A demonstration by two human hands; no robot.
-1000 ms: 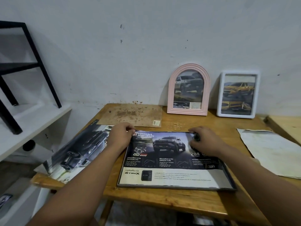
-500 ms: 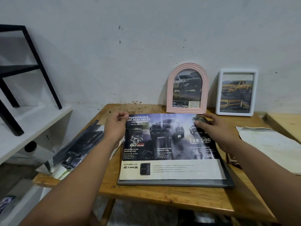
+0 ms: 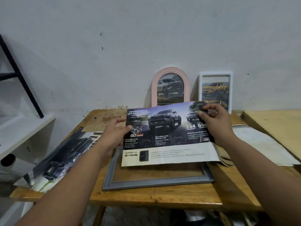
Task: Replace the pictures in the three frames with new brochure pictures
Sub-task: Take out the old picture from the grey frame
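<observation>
step in hand: third frame. grey rectangular frame (image 3: 156, 181) is lying flat on the wooden worktop (image 3: 146, 198). left hand (image 3: 114, 134) and right hand (image 3: 215, 121) are each pinching a side edge of the dark glossy truck brochure sheet (image 3: 166, 136), tilted just above it. pink arched frame (image 3: 170, 86) and white frame (image 3: 215, 91), behind, are already showing trucks. next move probably needs squaring the sheet to the opening.

Plain home room, scuffed wall (image 3: 114, 46), wooden table (image 3: 146, 198), shelf (image 3: 19, 132)

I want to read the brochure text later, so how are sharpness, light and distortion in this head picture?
Head view: dim, soft room light; large headings on the brochure page read, its small print is too soft to read; the right hand and left hand holding it are slightly soft; wide-angle bending curves the table edges.
</observation>
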